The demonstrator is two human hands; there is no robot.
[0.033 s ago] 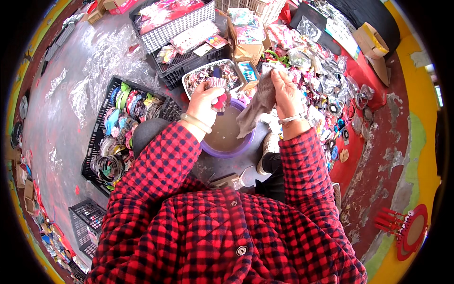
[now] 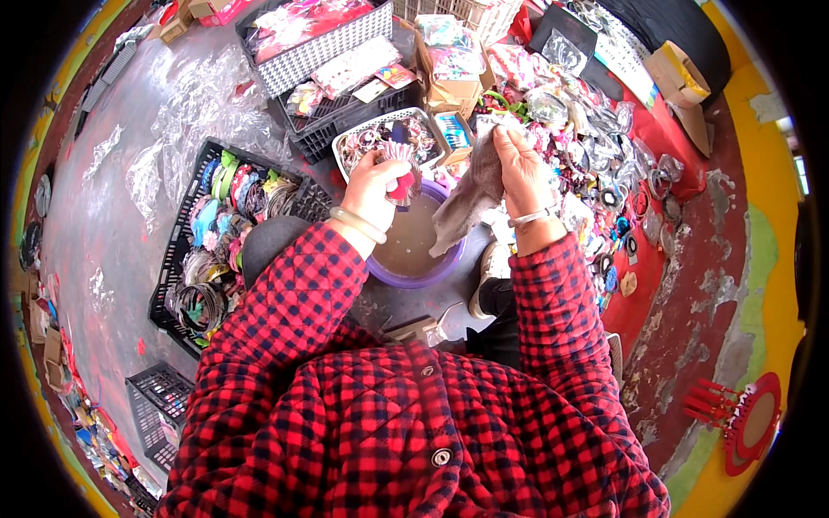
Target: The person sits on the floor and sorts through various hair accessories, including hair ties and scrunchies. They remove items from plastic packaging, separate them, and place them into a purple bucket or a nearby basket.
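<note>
My left hand (image 2: 367, 192) is closed around a small pleated bundle (image 2: 402, 183), pale and dark with a red patch; its exact kind is unclear. Between the thumb and fingers of my right hand (image 2: 525, 177) hangs a wet-looking grey cloth (image 2: 471, 197). Its lower end dangles over the right side of a purple basin (image 2: 416, 282). Murky brownish water fills part of the basin, which stands on the floor below both hands. The bundle is above the basin's far left part, apart from the cloth.
Left of the basin stands a black crate (image 2: 161, 285) full of headbands and hair ornaments. Beyond it are a white basket (image 2: 341, 148) of small accessories and stacked crates (image 2: 328, 59). A pile of wrapped accessories (image 2: 596, 164) covers the right side. My shoe (image 2: 490, 269) is beside the basin.
The grey cloth's lower end has shifted very slightly. Both hands keep nearly the same place and hold.
</note>
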